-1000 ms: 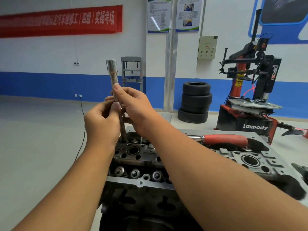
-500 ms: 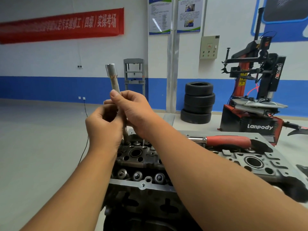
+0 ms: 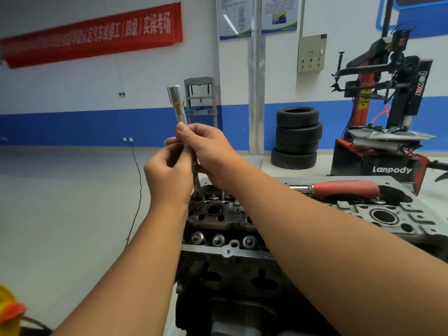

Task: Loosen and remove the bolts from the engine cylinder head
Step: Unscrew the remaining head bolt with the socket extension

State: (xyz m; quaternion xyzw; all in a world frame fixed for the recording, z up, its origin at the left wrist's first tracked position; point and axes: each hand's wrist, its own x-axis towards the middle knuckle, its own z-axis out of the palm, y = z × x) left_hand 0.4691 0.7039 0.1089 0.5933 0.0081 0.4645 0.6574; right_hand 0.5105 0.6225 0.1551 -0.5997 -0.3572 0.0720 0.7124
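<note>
Both hands, left [image 3: 169, 175] & right [image 3: 206, 151], pinch long socket extension [image 3: 180, 112] upright over far-left corner of cylinder head [image 3: 218, 221], tip in bolt hole. Steel: stiff, slick, prob oily; grip mid-shaft w/ fingertips

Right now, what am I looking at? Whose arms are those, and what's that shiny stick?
The picture comes from a camera worn on a person's head, so the arms you see are that person's own. Their left hand and right hand both grip a long metal socket extension, standing upright on a bolt spot in the engine cylinder head, the big grey metal block. A red-handled ratchet wrench lies on top of the block. Behind stand stacked tyres and a tyre-changing machine.
</note>
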